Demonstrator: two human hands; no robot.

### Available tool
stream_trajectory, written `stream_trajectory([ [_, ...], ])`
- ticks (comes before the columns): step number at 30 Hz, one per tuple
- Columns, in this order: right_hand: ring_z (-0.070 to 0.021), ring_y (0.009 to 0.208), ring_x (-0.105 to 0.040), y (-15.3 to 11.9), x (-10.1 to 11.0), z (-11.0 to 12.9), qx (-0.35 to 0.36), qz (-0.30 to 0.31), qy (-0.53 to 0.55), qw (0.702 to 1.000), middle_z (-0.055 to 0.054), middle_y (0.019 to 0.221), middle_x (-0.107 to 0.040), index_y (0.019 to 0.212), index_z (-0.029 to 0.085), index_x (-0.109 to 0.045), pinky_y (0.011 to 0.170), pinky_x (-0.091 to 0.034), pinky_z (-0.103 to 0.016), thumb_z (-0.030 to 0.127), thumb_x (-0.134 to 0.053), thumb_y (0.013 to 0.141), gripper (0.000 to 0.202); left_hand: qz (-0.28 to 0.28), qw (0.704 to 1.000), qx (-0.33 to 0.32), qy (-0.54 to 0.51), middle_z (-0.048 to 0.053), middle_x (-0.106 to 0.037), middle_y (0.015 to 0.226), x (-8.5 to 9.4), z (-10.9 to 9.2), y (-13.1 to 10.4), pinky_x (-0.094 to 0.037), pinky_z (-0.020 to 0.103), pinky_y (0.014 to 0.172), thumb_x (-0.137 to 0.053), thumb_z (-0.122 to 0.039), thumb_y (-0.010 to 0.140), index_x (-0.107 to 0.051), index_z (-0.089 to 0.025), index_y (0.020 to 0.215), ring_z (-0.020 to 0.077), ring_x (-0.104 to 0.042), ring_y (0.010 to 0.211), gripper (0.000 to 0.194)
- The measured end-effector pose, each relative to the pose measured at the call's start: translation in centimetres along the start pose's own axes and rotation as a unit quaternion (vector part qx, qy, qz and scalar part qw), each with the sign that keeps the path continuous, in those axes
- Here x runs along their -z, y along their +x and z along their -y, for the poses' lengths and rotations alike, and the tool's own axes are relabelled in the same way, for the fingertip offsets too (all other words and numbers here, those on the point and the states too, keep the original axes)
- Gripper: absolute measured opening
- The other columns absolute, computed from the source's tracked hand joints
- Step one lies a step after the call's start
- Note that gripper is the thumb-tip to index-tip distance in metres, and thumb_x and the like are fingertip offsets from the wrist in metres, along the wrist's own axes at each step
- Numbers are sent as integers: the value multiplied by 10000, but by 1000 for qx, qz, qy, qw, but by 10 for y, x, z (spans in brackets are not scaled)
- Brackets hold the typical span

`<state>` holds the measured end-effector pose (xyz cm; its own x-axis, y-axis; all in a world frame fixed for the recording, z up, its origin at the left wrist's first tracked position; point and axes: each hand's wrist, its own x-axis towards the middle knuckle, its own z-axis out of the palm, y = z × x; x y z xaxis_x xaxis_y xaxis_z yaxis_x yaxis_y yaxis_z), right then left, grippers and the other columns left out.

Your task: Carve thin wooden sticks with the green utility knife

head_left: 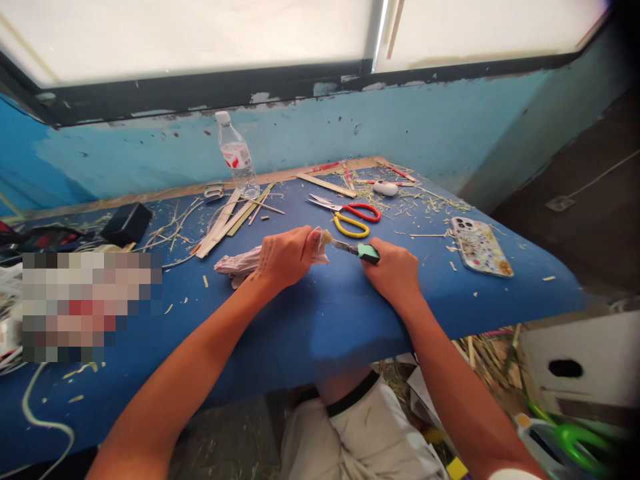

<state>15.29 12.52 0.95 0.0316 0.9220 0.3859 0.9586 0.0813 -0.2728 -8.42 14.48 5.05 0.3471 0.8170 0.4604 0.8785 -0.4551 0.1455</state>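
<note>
Head view, sole view. L hand (290, 250) is gripping a pale pinkish, crumpled cloth bundle (240, 263), fingers fully curled, thumb lying twd the R end. A small yellowish stub (327, 237) is poking out of that end; material can't be told. R hand (393, 270) is holding a grey-metal blade tool with a green-and-black handle (369, 253), fist closed, blade pointing L at the stub. Tip is meeting or nearly meeting the stub; exact contact can't be confirmed. Bundle is sitting at mid-counter, just above the blue-covered counter (350, 307) or resting on it; can't tell which.

Assessment, in my judgement: L thumb is lying v. close to the blade line, so a slip is the main risk. Rec. keeping L fingers back on the cloth, leaving only the stub exposed, and bracing bundle + L wrist on the counter. R hand should be working in short, light strokes, wrist steady, edge angled off the L thumb; no forcing.

Surroundings: steel scissors with one red and one yellow handle loop (338, 208) are lying just beyond the tool, blades parted; advisable to be closing them & shifting them clear. Floral-patterned phone (481, 247) is lying to the R, apart from the work; n/a to the cut line.
</note>
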Motion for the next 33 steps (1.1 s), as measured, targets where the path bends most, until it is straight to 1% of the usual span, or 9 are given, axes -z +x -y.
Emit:
stream_trajectory([
  [4, -174, 651, -517, 0, 0, 0, -5, -3, 3, 1000, -54, 764, -698, 849, 219, -664, 617, -166, -317, 306, -575, 893, 132, 11, 1000, -7, 0, 64, -724, 807, 0, -1, 0, -206, 337, 598, -219, -505, 1098, -639, -197, 865, 158, -590, 650, 571],
  [10, -171, 642, -500, 0, -1, 0, -12, -10, 4, 1000, -50, 766, -697, 826, 219, -638, 616, -158, -318, 311, -573, 898, 133, 13, 1000, -15, -4, 66, -719, 795, -1, -3, 0, -206, 340, 598, -239, -490, 1097, -638, -194, 857, 161, -595, 655, 552],
  [17, -178, 650, -500, 0, -2, 0, -15, -11, -1, 1000, -53, 779, -700, 855, 222, -643, 620, -158, -318, 296, -568, 906, 117, 26, 999, -26, -1, 66, -733, 827, -1, -4, -1, -198, 340, 597, -234, -489, 1098, -633, -196, 872, 161, -597, 660, 544],
  [27, -189, 675, -538, 1, 0, 1, -11, -1, -6, 1000, -63, 799, -710, 876, 221, -652, 623, -168, -320, 275, -578, 898, 94, 32, 999, -24, 7, 56, -737, 839, -1, -6, 0, -210, 341, 596, -224, -490, 1100, -636, -202, 883, 165, -623, 684, 547],
  [33, -190, 677, -538, 0, -1, 0, -8, 2, -10, 1000, -67, 809, -713, 879, 217, -650, 622, -165, -320, 285, -572, 912, 108, 34, 999, -13, 14, 70, -738, 838, 0, -6, -1, -220, 330, 595, -221, -499, 1098, -651, -200, 895, 167, -617, 678, 562],
])
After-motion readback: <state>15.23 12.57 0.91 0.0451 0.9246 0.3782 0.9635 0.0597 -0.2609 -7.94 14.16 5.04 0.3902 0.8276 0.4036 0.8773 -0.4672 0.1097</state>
